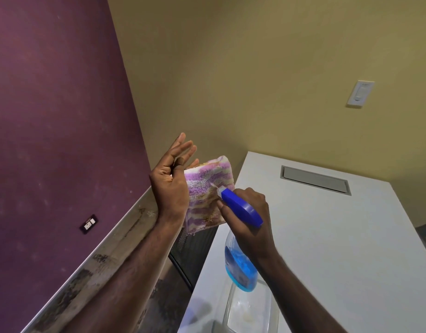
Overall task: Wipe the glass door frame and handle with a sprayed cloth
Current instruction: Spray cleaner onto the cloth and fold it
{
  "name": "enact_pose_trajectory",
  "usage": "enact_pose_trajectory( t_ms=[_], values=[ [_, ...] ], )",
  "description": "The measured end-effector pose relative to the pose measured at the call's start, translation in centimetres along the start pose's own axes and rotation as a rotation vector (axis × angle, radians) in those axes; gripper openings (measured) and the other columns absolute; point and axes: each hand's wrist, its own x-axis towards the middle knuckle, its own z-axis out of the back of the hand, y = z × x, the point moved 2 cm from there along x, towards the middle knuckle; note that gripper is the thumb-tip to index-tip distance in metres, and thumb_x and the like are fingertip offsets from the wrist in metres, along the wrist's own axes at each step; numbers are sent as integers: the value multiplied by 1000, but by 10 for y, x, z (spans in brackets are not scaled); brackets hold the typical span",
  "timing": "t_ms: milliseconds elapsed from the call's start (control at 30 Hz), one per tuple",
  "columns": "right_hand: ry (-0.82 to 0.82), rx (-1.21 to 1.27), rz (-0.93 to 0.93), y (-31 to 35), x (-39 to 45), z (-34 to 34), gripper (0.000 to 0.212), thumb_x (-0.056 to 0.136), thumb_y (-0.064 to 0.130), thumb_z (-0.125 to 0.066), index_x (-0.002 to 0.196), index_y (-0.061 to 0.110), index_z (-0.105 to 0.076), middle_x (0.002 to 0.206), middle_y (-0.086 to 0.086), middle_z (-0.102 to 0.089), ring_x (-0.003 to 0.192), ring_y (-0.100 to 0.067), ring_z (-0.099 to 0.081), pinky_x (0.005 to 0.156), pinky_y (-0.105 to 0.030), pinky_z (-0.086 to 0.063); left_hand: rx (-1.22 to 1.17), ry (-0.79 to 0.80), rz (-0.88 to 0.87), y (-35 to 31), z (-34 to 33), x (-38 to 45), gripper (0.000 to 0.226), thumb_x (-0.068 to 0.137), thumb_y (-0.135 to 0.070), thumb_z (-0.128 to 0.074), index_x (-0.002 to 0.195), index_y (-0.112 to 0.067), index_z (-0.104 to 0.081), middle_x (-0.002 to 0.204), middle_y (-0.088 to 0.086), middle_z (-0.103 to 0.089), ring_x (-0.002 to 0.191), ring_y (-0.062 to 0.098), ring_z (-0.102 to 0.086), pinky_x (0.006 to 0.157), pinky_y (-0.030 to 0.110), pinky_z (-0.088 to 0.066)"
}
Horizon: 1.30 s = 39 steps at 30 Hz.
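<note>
My left hand (pixel 170 186) is raised at centre, fingers straight and pointing up, thumb pinching a folded purple, white and tan striped cloth (pixel 207 186) against the palm. My right hand (pixel 251 222) grips the neck of a clear spray bottle (pixel 240 267) holding blue liquid. Its blue trigger head (pixel 240 207) points left, with the nozzle almost touching the cloth. No glass door, frame or handle is in view.
A white cabinet top (pixel 339 236) with a grey recessed panel (pixel 315 180) fills the lower right. A clear plastic container (pixel 250 311) sits on it below the bottle. A dark mesh panel (pixel 195 251) and a purple wall with a socket (pixel 88 224) lie left.
</note>
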Motion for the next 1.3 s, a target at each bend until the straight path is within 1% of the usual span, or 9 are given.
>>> enact_pose_trajectory(
  t_ms=[100,367,467,633,733,900,1100,1200,1300],
  values=[
    [-23,-27,31,1,-2,2,31,84,49,-59,111,46,-44,95,44,-60,88,-14,-59,71,-60,-56,-14,2,7,0,1,3,47,97,21,-37,119,-7,-67,144,7,-60,119,27,-68,94,42,-60],
    [-106,-47,-23,-18,-14,12,29,79,58,-65,107,59,-57,97,24,-60,89,-22,-63,83,-54,-57,-6,9,12,0,5,7,47,96,23,-36,118,-4,-67,144,7,-60,118,27,-69,92,42,-60],
    [-87,-60,-14,-23,-15,17,31,82,53,-64,106,69,-53,88,31,-61,83,-20,-61,80,-58,-55,-4,7,12,0,5,7,48,95,23,-35,117,-5,-67,143,8,-60,117,27,-70,91,41,-61],
    [-20,-51,-7,-35,-24,22,22,86,71,-58,107,71,-50,94,41,-59,79,-29,-61,79,-64,-53,-7,7,11,-1,4,9,49,95,23,-35,112,-9,-68,143,9,-60,116,26,-70,91,41,-61],
    [14,-108,10,-46,-31,24,35,83,53,-65,110,67,-49,100,41,-57,88,-20,-61,84,-54,-52,-14,8,11,0,4,10,50,94,23,-35,111,-9,-68,143,8,-60,116,27,-70,92,43,-61],
    [56,-94,-1,-60,-42,27,32,83,49,-63,107,64,-47,99,43,-56,96,-6,-56,82,-37,-48,-10,11,12,3,2,12,50,95,23,-35,110,-11,-69,143,8,-60,116,26,-70,91,43,-61],
    [90,-192,51,-76,-48,29,16,88,43,-61,96,33,-52,83,8,-64,86,-9,-53,87,-28,-40,13,19,20,8,0,11,48,96,22,-36,111,-10,-68,142,7,-61,116,26,-70,90,42,-61],
    [112,-160,-52,-92,-53,33,20,86,47,-63,98,32,-55,91,21,-59,92,-4,-55,88,-9,-34,21,18,28,11,-1,10,50,95,22,-35,109,-13,-69,143,9,-60,116,26,-70,90,42,-61],
    [182,-70,-168,-112,-62,38,27,84,50,-69,102,32,-59,94,24,-63,95,-13,-60,86,-16,-43,39,19,41,17,0,9,49,95,22,-35,109,-11,-69,143,9,-60,115,26,-71,90,41,-61]
  ],
)
